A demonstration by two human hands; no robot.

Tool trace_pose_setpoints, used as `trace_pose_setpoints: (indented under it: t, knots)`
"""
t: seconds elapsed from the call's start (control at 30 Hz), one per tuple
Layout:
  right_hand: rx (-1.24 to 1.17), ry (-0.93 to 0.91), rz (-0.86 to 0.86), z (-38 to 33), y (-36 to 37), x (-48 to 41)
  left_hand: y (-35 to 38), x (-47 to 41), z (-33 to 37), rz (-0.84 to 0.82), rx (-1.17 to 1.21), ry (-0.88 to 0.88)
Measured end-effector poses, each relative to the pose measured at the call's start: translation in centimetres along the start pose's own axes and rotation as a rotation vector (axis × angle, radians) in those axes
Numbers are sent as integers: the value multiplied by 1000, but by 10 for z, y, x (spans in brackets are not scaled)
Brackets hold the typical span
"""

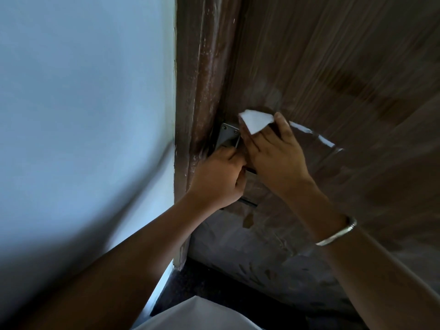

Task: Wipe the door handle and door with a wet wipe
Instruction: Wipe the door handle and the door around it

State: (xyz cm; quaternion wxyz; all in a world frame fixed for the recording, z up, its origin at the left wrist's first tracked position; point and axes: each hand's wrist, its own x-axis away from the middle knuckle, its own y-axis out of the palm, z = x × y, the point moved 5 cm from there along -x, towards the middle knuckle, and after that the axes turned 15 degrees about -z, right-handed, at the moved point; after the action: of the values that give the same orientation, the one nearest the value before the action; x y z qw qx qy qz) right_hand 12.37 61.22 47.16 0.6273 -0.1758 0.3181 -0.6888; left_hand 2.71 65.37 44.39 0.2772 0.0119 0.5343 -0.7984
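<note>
A brown wooden door (333, 67) fills the right of the head view. Its grey metal handle plate (227, 136) sits by the door's left edge, partly covered by both hands. My right hand (273, 153) presses a white wet wipe (256, 120) against the door just above and right of the plate. My left hand (219, 179) is curled around the handle below the plate; the lever itself is hidden under the fingers. A silver bangle (338, 232) circles my right wrist.
The dark brown door frame (202, 79) runs up the door's left side, with a pale blue wall (83, 103) beyond it. The door's lower part (262, 253) is scuffed and peeling. Dark floor (214, 282) lies below, and my white garment (197, 315) shows at the bottom.
</note>
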Motion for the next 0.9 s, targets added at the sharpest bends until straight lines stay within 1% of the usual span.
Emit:
trace_pose_setpoints:
  t: [0.13, 0.2, 0.27, 0.37, 0.4, 0.5, 0.57, 0.6, 0.67, 0.77, 0.83, 0.9]
  knots:
    - [-73, 130, 11, 16, -3, 2, -3, 4, -7, 7, 32, -11]
    - [-75, 144, 16, 8, -12, -15, -4, 1, -5, 10, 37, -29]
    - [-46, 64, 26, -10, -21, -31, -7, -1, -5, 14, 46, -42]
    - [-27, -107, -36, -20, -19, -31, -11, 2, -15, 44, 94, -56]
    - [-39, -115, -30, -15, -16, -24, -13, 3, -19, 57, 111, -68]
    - [-56, 25, 44, 4, -11, -9, -15, 3, -18, 82, 133, -54]
    - [-58, 118, 70, 9, -13, -12, -12, -2, -10, 65, 136, -27]
    - [-66, 128, 99, 6, -17, -16, -11, -5, -7, 55, 135, -31]
    - [-78, 73, 129, -5, -23, -25, -10, -8, -6, 62, 120, -50]
    - [-94, 1, 64, -11, -12, -17, -14, -7, -8, 79, 109, -44]
    - [-120, 53, 72, -4, 1, 2, -17, -7, -6, 102, 106, -21]
    - [-158, 175, 83, 7, 12, 14, -17, -11, 0, 117, 107, -1]
